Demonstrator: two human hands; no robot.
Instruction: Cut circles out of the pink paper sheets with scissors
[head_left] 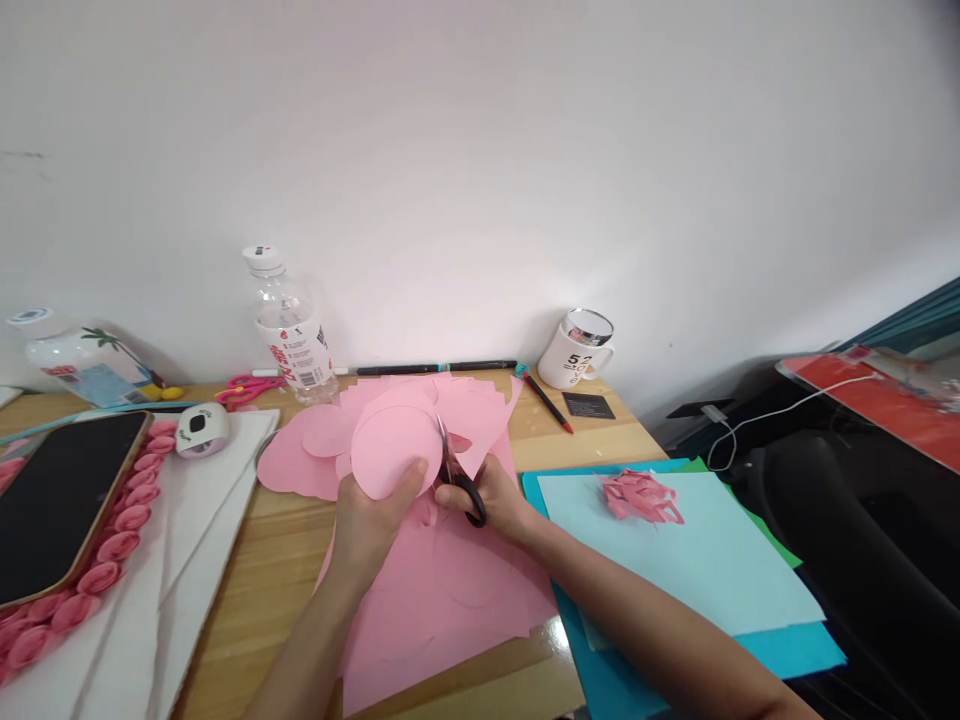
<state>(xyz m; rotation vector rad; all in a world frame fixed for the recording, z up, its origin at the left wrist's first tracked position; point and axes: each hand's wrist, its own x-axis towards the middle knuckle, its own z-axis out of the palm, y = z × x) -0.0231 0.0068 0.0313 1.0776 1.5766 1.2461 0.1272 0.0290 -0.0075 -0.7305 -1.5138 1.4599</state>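
My left hand (pixel 379 515) grips a round piece of pink paper (pixel 394 440), thumb lying across its lower edge. Black-handled scissors (pixel 471 498) sit in my right hand (pixel 491 500), their blades pointing up along the right edge of the circle. A pointed pink offcut (pixel 491 425) sticks up just right of the blades. Below both hands lie pink sheets (pixel 450 620) with faint curved outlines. More cut pink circles (pixel 296 455) are piled to the left.
A water bottle (pixel 296 340), pink scissors (pixel 251 388), pens (pixel 480 366) and a white mug (pixel 574 350) line the wall. Pink scraps (pixel 640 497) rest on pale blue paper (pixel 675 570) at right. A phone (pixel 67 500), paper roses (pixel 120 545) and a white dispenser (pixel 202 430) occupy the left.
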